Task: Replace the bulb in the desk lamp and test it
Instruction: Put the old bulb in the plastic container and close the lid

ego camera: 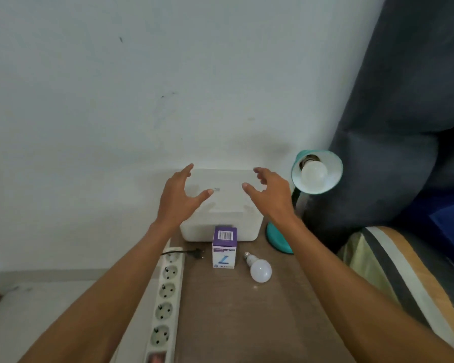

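A teal desk lamp (pixel 333 163) stands at the back right of the brown table (pixel 233 323), its shade turned toward me with a white bulb (pixel 313 172) screwed in its socket. A loose white bulb (pixel 260 269) lies on the table in front of the lamp's base (pixel 277 238). Beside it stands a purple-and-white bulb box (pixel 223 247). The lamp's black plug (pixel 196 253) lies unplugged next to a white power strip (pixel 165 297). My left hand (pixel 180 196) and my right hand (pixel 269 191) hover open above a white box, holding nothing.
A white rectangular box (pixel 220 205) sits against the pale wall (pixel 168 87) behind the bulb box. A dark grey curtain (pixel 404 100) hangs at the right, over a striped bed cover (pixel 393 265). The power strip runs along the table's left edge.
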The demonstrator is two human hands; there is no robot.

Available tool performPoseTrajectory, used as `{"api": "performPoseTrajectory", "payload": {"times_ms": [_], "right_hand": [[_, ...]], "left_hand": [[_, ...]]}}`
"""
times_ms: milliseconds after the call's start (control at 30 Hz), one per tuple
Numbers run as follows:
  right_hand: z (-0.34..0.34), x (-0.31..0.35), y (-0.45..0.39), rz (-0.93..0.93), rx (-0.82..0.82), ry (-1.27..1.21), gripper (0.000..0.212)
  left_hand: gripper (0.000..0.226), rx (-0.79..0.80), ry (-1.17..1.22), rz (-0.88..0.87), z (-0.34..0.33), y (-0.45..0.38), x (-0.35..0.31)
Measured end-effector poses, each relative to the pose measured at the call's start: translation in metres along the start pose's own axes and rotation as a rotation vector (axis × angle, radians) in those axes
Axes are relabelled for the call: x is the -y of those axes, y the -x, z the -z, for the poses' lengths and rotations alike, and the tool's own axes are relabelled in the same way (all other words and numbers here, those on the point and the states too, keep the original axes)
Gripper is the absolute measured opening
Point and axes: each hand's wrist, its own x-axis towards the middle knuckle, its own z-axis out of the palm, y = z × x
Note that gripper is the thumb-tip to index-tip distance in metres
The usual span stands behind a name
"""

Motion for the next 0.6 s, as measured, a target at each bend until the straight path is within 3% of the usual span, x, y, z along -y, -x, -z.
{"api": "performPoseTrajectory", "payload": {"times_ms": [167,267,400,600], "right_hand": [[-0.031,-0.031,-0.007,-0.186,0.157,0.049,0.101],[-0.039,-0.045,-0.017,-0.217,0.191,0.009,0.107],[-0.048,-0.059,-0.026,-0.202,0.224,-0.032,0.102],[-0.051,-0.076,-0.033,-0.112,0.289,0.081,0.139]], "left_hand": [[0.111,0.105,0.074,0.162,0.006,-0.003,0.032],[0.123,0.204,0.147,0.217,-0.001,-0.008,0.041],[0.121,0.265,0.179,0.183,-0.009,-0.016,0.049],[0.119,0.337,0.148,0.042,-0.007,-0.019,0.061]]}}
